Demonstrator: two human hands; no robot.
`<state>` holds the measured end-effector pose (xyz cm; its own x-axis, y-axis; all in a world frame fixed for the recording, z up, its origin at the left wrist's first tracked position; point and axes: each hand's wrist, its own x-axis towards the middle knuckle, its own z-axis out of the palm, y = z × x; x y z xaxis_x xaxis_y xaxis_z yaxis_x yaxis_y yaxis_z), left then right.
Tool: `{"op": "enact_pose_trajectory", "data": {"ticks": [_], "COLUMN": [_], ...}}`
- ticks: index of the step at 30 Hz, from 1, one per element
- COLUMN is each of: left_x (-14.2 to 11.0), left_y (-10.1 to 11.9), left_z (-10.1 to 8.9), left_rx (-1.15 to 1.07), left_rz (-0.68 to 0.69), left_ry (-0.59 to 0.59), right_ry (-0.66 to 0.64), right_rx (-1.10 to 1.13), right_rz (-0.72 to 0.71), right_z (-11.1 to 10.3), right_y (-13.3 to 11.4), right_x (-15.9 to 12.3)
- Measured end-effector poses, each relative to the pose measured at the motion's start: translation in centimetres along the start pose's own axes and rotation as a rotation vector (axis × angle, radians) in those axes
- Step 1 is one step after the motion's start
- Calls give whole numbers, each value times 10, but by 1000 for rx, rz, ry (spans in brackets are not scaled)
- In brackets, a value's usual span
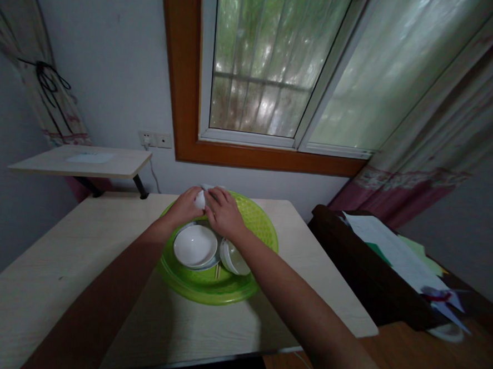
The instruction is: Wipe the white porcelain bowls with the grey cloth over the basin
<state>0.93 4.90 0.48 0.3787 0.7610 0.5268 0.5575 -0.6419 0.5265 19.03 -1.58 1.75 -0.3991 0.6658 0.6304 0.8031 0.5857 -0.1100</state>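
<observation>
Both my hands meet over the far side of a round green plastic basket (212, 296). My left hand (186, 206) curls its fingers round a white object (200, 200). My right hand (225, 211) closes on the same object from the other side. Fingers cover most of it, so I cannot tell its kind. Below the hands, a white bowl (195, 246) lies in the basket on top of other dishware. To its right, another white bowl (236, 258) leans tilted, partly behind my right forearm. Ends of chopsticks (217, 270) show between the bowls.
The basket rests on a pale wooden table (75, 252). A raised shelf (85, 160) with a paper on it stands at the back left. Behind are a window (262, 63) and wall sockets (155, 140). Papers (392, 254) lie on dark furniture at the right.
</observation>
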Motion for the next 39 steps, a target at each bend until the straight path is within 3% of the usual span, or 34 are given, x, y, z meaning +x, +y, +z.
{"op": "enact_pose_trajectory", "data": {"ticks": [5,12,20,23,31,39], "left_x": [0,1,-1,0,1,0], "left_y": [-2,-3,-3,-1,-1,-3], "left_z": [2,3,3,2,2,2], "left_rx": [13,43,-12,-24,15,-19], "left_rz": [-3,19,20,9,-30,-59], "left_ry": [-16,-31,-13,-4,-12,56], "right_ry": [-13,48,-28,-19,116,188], "right_rx": [-5,-2,11,21,110,170], "right_rz": [-51,136,-37,-33,179,118], "right_z": [4,5,4,4,16,22], "right_y": [-3,13,-2,-4,28,39], "right_x": [0,2,-1,0,0,2]}}
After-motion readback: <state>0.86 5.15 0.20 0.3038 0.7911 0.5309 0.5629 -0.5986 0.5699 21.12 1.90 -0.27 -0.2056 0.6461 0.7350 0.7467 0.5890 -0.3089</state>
